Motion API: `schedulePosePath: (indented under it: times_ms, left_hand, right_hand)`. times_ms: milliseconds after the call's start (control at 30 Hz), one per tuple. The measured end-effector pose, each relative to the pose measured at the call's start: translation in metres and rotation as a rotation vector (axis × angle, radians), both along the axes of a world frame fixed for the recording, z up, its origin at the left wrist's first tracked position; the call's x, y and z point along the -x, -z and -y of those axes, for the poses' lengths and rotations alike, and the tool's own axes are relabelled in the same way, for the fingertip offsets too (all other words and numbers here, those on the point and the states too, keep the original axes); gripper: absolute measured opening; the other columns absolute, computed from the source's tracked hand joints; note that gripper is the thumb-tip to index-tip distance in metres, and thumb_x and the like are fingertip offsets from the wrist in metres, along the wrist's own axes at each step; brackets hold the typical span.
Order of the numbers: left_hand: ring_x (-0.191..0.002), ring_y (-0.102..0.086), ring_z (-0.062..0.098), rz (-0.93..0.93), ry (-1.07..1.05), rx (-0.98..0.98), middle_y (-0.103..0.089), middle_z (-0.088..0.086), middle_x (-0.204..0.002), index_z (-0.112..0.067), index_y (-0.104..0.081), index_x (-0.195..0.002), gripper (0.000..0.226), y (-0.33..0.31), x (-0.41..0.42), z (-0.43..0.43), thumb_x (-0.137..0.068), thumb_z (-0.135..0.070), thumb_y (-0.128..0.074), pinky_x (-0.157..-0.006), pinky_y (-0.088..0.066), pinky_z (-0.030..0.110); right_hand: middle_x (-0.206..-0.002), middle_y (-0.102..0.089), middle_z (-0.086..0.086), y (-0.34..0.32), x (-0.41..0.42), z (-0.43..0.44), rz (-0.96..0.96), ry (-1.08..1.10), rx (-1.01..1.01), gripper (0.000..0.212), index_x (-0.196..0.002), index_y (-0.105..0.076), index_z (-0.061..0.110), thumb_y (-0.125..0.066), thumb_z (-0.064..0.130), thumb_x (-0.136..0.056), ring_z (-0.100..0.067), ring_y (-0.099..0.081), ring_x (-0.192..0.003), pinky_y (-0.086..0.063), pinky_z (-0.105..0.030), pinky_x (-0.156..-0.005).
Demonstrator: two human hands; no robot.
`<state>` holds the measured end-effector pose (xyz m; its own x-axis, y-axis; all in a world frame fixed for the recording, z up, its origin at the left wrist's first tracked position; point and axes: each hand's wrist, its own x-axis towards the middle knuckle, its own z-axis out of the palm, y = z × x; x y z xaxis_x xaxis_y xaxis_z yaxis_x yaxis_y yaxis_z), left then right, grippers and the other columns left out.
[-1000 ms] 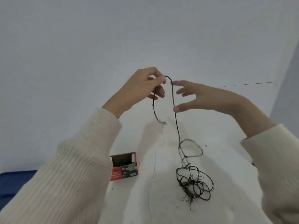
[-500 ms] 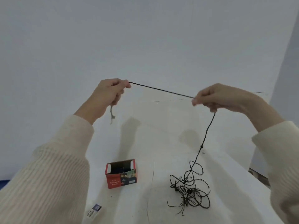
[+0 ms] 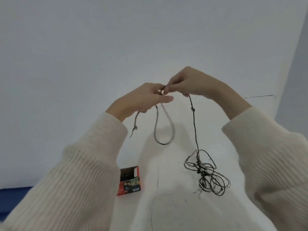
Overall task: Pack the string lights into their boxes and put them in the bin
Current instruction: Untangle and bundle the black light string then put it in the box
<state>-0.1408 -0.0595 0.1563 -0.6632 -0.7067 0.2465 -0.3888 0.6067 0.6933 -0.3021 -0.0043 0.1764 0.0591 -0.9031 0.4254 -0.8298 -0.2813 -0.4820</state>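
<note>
A thin dark string of lights (image 3: pixel 194 124) hangs from both raised hands. My left hand (image 3: pixel 143 99) grips one end of it, with a short tail dangling below the palm. My right hand (image 3: pixel 188 82) pinches the wire right beside the left fingers, so a loop droops between the two hands. From the right hand the wire drops to a tangled heap (image 3: pixel 208 176) on the white table (image 3: pixel 175 210). A small red box (image 3: pixel 130 180) with an open top stands on the table at lower left, partly behind my left sleeve.
A plain pale wall fills the background. A blue surface (image 3: pixel 13 195) shows at the lower left past the table edge. A grey panel (image 3: pixel 295 80) stands at the far right.
The hands were apart with the wire stretched taut between them. They have come together, and a new loop now hangs between them.
</note>
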Motion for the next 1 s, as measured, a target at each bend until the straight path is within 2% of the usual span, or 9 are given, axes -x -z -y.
schedulePosePath:
  times_ms: [200, 333, 367, 500, 600, 733, 833, 933, 1000]
  left_hand:
    - [-0.036, -0.027, 0.004, -0.366, -0.081, -0.004, -0.044, -0.005, -0.058, -0.014, -0.066, -0.080, 0.024, -0.007, -0.019, 0.014, -0.095, -0.025, -0.052, -0.036, -0.019, 0.014]
    - [-0.031, -0.028, 0.001, -0.576, -0.253, -0.061, -0.043, -0.003, -0.059, -0.013, -0.062, -0.080, 0.024, -0.003, -0.034, 0.029, -0.097, -0.023, -0.048, -0.032, -0.018, 0.013]
    - [-0.030, -0.027, 0.001, -0.577, -0.300, -0.055, -0.043, -0.002, -0.061, -0.013, -0.063, -0.081, 0.024, 0.000, -0.038, 0.033, -0.097, -0.023, -0.048, -0.032, -0.018, 0.013]
    - [-0.031, -0.030, 0.003, -0.485, -0.406, -0.045, -0.048, -0.001, -0.062, -0.015, -0.065, -0.079, 0.025, 0.018, -0.041, 0.046, -0.096, -0.024, -0.049, -0.034, -0.020, 0.013]
    - [-0.037, -0.034, 0.005, -0.375, -0.421, 0.009, -0.052, -0.002, -0.063, -0.011, -0.069, -0.088, 0.024, 0.032, -0.032, 0.050, -0.095, -0.025, -0.050, -0.034, -0.024, 0.011]
    - [-0.036, -0.041, -0.002, -0.266, -0.404, 0.106, -0.057, -0.005, -0.065, -0.014, -0.070, -0.084, 0.023, 0.040, -0.021, 0.053, -0.093, -0.024, -0.052, -0.038, -0.030, 0.008]
    - [-0.051, -0.045, 0.004, -0.196, -0.424, 0.160, -0.060, -0.007, -0.066, -0.015, -0.071, -0.083, 0.022, 0.044, -0.014, 0.057, -0.092, -0.024, -0.052, -0.050, -0.034, 0.016]
    - [-0.052, -0.045, 0.004, -0.200, -0.428, 0.144, -0.060, -0.006, -0.066, -0.012, -0.071, -0.084, 0.024, 0.048, -0.010, 0.065, -0.092, -0.023, -0.052, -0.048, -0.035, 0.012]
    - [-0.053, -0.046, 0.005, -0.186, -0.444, 0.141, -0.060, -0.004, -0.065, -0.008, -0.071, -0.085, 0.025, 0.055, -0.007, 0.071, -0.092, -0.022, -0.052, -0.041, -0.033, 0.004]
  right_hand:
    - [-0.063, -0.060, -0.001, 0.045, 0.033, 0.019, -0.126, 0.172, -0.105, 0.011, -0.093, -0.070, 0.012, -0.063, 0.012, -0.085, -0.016, -0.054, -0.056, -0.042, -0.017, -0.052]
    - [-0.061, -0.060, -0.005, 0.106, 0.049, 0.021, -0.327, 0.322, -0.688, 0.044, -0.094, -0.071, 0.003, -0.042, 0.035, -0.098, -0.017, -0.050, -0.050, -0.042, -0.022, -0.049]
    - [-0.055, -0.057, -0.004, 0.103, 0.053, 0.020, -0.272, 0.332, -0.674, 0.050, -0.088, -0.071, 0.004, -0.037, 0.038, -0.099, -0.014, -0.047, -0.044, -0.040, -0.019, -0.045]
    - [-0.035, -0.051, -0.001, 0.072, 0.047, 0.025, 0.343, 0.317, -0.074, 0.052, -0.062, -0.063, 0.007, -0.038, 0.029, -0.101, -0.007, -0.039, -0.025, -0.031, -0.013, -0.031]
    - [-0.036, -0.055, -0.003, 0.063, 0.030, 0.024, 0.278, 0.161, -0.381, 0.050, -0.062, -0.058, 0.004, -0.035, 0.025, -0.102, -0.011, -0.045, -0.027, -0.038, -0.017, -0.034]
    - [-0.033, -0.052, 0.001, 0.032, 0.040, 0.035, 0.503, 0.264, 0.070, 0.048, -0.059, -0.055, 0.008, -0.036, 0.022, -0.100, -0.009, -0.041, -0.026, -0.033, -0.017, -0.035]
    - [-0.039, -0.056, -0.003, 0.031, 0.035, 0.035, 0.393, 0.178, -0.306, 0.043, -0.065, -0.057, 0.005, -0.038, 0.021, -0.100, -0.013, -0.045, -0.030, -0.036, -0.018, -0.036]
    - [-0.036, -0.055, -0.002, 0.019, 0.039, 0.037, 0.518, 0.245, -0.007, 0.039, -0.067, -0.056, 0.006, -0.037, 0.018, -0.099, -0.012, -0.042, -0.028, -0.031, -0.018, -0.034]
    - [-0.040, -0.056, -0.006, 0.016, 0.030, 0.033, 0.356, 0.158, -0.276, 0.044, -0.065, -0.056, 0.006, -0.039, 0.024, -0.101, -0.013, -0.042, -0.030, -0.033, -0.018, -0.035]
